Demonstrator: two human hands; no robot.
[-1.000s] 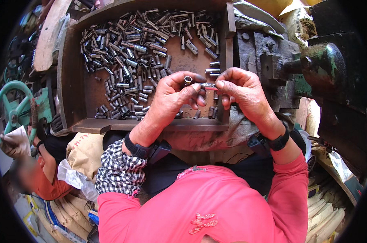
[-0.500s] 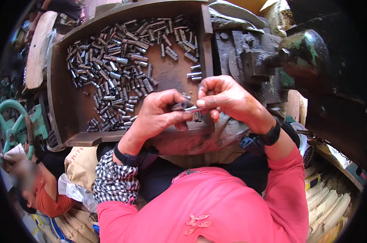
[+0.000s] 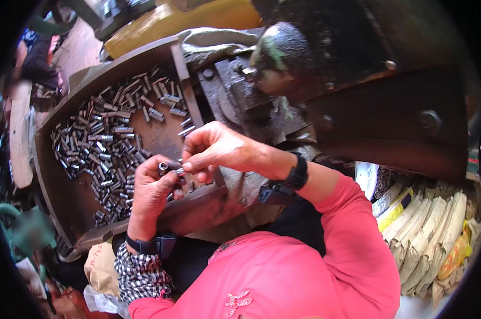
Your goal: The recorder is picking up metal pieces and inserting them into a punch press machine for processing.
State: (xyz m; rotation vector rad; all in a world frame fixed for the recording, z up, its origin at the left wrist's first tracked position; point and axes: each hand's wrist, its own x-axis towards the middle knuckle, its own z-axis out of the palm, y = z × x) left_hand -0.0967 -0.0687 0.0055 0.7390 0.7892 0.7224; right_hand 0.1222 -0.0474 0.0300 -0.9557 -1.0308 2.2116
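My left hand (image 3: 149, 187) is closed around a short dark metal tube (image 3: 167, 167), whose open round end faces left. My right hand (image 3: 222, 151) meets it there, thumb and forefinger pinched together at the tube's right end. A small shiny piece shows between those fingertips, too small to name. Both hands are over the near right corner of a brown tray (image 3: 180, 64). Many similar metal tubes (image 3: 105, 138) lie in a loose heap across the tray, and a few lie apart along its right wall.
Right of the tray stands a dark, greasy machine (image 3: 240, 90) with a rounded green-stained head (image 3: 283, 56). Stacked paper-wrapped bundles (image 3: 423, 228) sit at the lower right. A paper sack (image 3: 101, 268) is at lower left, with another person partly visible beyond it.
The view has swung right, so tray and hands appear farther left and the machine shows more. Both hands stay together at the tube, which now has its open end showing.
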